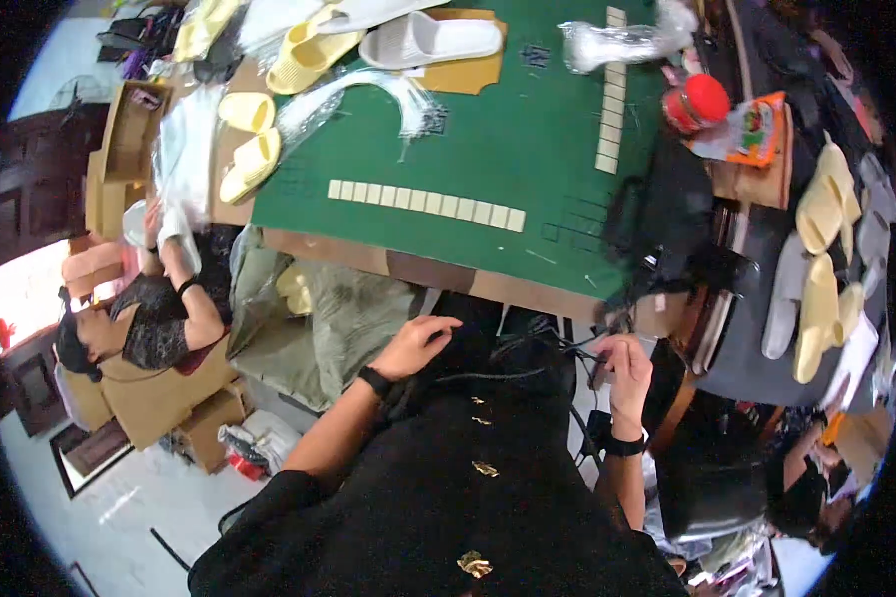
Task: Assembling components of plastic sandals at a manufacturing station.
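My left hand (418,346) is over my lap, just short of the table's near edge. Its fingers are loosely bent and a little apart, with nothing in them. On the right, my right hand (627,373) is closed, its fingertips pinched at thin black cables (579,348) that run across my lap. The fingertips partly hide the cable between them. Beyond both hands stands the green-topped table (468,139). A row of cream tiles (423,203) lies along its near side, and a second row of tiles (609,109) runs up its right side.
Yellow slippers (252,164), a white slipper (433,42) and clear plastic bags lie at the table's far left. A red-lidded jar (697,102) stands at the right, near more slippers (818,308). A green sack (358,318) hangs below the edge. Co-workers sit left and right.
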### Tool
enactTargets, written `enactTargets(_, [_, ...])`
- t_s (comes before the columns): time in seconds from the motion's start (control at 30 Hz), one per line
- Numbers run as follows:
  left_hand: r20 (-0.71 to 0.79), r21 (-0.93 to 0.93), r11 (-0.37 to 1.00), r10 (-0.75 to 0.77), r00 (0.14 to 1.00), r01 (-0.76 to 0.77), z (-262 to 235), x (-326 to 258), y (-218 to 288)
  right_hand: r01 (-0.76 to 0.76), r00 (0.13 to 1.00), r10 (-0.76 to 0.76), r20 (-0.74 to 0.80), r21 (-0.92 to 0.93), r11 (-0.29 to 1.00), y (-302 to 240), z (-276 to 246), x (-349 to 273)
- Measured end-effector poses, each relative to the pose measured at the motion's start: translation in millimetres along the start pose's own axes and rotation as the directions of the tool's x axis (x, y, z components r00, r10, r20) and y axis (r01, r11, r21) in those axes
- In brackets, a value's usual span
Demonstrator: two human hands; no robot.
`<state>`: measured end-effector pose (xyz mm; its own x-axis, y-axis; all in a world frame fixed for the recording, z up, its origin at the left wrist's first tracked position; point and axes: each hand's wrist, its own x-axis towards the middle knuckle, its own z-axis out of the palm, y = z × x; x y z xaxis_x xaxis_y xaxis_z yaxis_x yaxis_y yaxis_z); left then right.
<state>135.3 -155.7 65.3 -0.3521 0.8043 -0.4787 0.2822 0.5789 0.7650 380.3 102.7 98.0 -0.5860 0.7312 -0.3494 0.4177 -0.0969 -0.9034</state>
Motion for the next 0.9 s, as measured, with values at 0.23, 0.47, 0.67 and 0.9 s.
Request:
enactTargets(0.23, [-0.173,0.073,0.995,0.086,0.981,-0.074,-54,11,37,0.027,0.924,0.019,-0.382,0.114,0.993,-59,-34,-18])
enactTargets(0.47, [-0.314,0.113,0.986,0.15,0.938,-0.12,-121,25,88,0.131,0.759,-0.019,-0.651,0.125,0.983,-110,-75,-30])
enactTargets(0.67, [-0.317,0.205,0.94,0.326,0.891,-0.272,-130,33,105,0.192,0.611,-0.025,-0.791,0.118,0.974,-105,-120,-58])
enactTargets(0.9, [-0.084,0.23,0.931,0.308,0.948,-0.282,-133,46,98,0.432,0.515,0.153,-0.844,0.409,0.804,-64,-161,-73])
